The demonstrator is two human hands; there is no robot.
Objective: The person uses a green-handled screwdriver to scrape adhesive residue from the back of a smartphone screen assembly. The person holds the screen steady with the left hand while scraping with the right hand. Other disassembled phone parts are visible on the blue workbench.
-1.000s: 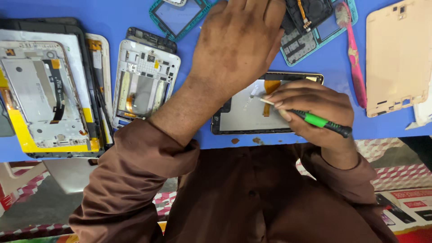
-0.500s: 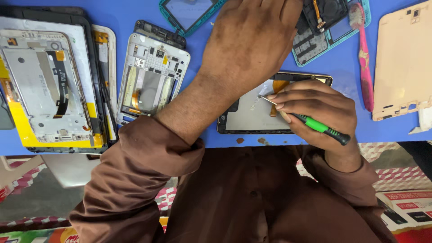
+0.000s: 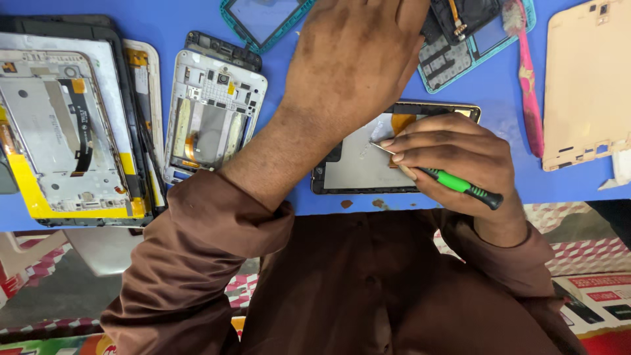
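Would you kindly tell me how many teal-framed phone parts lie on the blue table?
2: one teal-framed phone part top centre, another top right beyond the left hand; others may be hidden.

Blue table [image 3: 289, 197] crowded: big opened tablet frame [image 3: 66, 125] fills the left, white phone frame [image 3: 213, 108] just beside it, w/ only a thin blue strip btwn that & the left hand [image 3: 358, 62]. Left forearm crosses over the dark phone [image 3: 368, 158], blocking approach from the left; teal frame [image 3: 263, 20] & teal-edged parts [image 3: 460, 39] close off the far side. Right of the right hand [image 3: 453, 164]: narrow bare lane btwn pink toothbrush [image 3: 529, 85] & gold back cover [image 3: 585, 79], plus a bare near-edge strip.
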